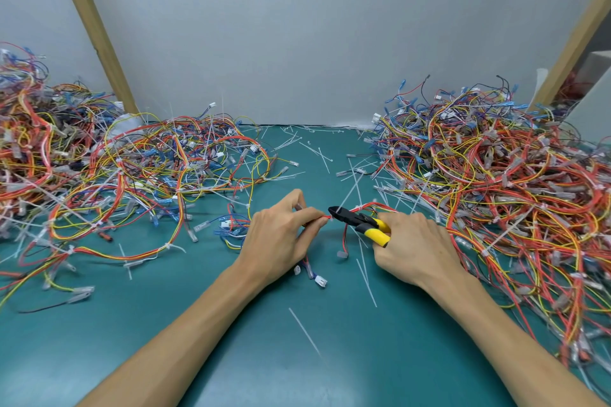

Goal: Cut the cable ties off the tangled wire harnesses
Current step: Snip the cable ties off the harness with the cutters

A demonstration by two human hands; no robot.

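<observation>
Yellow-handled cutters [359, 223], gripped by the right hand [417, 249], point at a red wire [325, 217] the left hand [280, 241] pinches.

Bright, even, diffuse lighting from above. Faint soft shadows on green mat [264, 357]. Sharp at centre; marked wide-angle bowing and slight softness toward edges.

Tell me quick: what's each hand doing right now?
Left hand: closed, pinching a red wire.
Right hand: closed, gripping the cutters.
</observation>
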